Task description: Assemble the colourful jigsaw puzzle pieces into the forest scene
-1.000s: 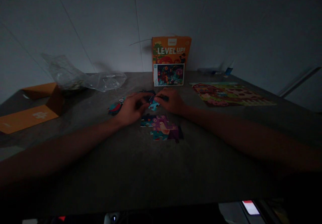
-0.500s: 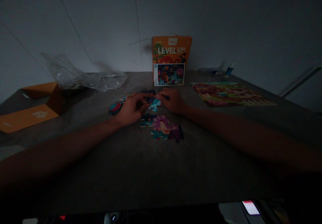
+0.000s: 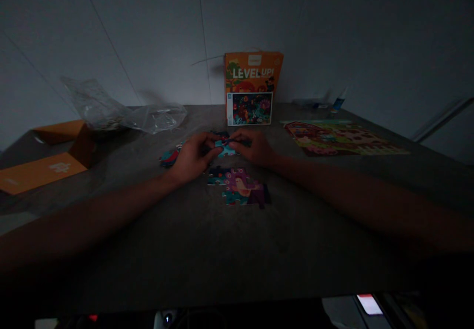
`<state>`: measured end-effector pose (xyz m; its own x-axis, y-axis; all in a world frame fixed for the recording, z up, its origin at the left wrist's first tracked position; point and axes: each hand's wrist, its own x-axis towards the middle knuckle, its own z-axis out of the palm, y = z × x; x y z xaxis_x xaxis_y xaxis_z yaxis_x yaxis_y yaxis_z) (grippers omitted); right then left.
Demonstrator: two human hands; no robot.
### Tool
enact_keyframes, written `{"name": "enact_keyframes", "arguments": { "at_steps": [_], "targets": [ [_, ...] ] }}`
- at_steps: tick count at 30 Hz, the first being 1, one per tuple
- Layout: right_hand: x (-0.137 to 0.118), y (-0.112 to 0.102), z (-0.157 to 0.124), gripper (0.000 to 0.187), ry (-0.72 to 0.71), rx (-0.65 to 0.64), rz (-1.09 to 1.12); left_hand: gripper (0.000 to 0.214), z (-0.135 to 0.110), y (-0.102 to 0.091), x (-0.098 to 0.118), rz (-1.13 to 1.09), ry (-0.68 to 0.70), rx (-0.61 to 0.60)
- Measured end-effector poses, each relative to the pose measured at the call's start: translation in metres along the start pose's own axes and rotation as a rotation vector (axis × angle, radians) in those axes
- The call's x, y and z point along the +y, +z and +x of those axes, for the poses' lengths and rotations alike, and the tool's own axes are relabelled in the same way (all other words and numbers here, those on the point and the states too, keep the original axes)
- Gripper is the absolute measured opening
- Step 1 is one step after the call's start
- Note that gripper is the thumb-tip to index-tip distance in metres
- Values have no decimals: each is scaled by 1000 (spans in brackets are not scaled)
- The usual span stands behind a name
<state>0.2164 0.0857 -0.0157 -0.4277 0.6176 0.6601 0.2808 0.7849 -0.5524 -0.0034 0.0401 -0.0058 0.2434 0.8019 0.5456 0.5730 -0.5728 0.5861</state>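
Between left hand (image 3: pixel 194 155) and right hand (image 3: pixel 255 147) | blue puzzle piece (image 3: pixel 226 149) | held

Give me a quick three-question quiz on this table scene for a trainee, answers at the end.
1. True or false: the orange box stands upright.
2. Which lies nearer the camera, the joined puzzle pieces or the farm picture?
3. Between the left hand and right hand, the visible part of the puzzle piece is mainly: a) yellow, b) light blue, c) white?
Key: 1 true; 2 the joined puzzle pieces; 3 b.
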Motion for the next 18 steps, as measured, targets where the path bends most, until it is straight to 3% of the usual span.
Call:
{"name": "enact_keyframes", "arguments": {
  "at_steps": [3,12,18],
  "targets": [
    [1,0,0,15,38,8,46,24,0,1,1,-45,-32,-20],
    [-3,-5,-2,23,-118,-94,-61,17,0,-3,1,6,5,49],
    [-7,-4,-1,22,-65,-79,-96,16,-1,-3,-2,34,45,49]
  ]
}}
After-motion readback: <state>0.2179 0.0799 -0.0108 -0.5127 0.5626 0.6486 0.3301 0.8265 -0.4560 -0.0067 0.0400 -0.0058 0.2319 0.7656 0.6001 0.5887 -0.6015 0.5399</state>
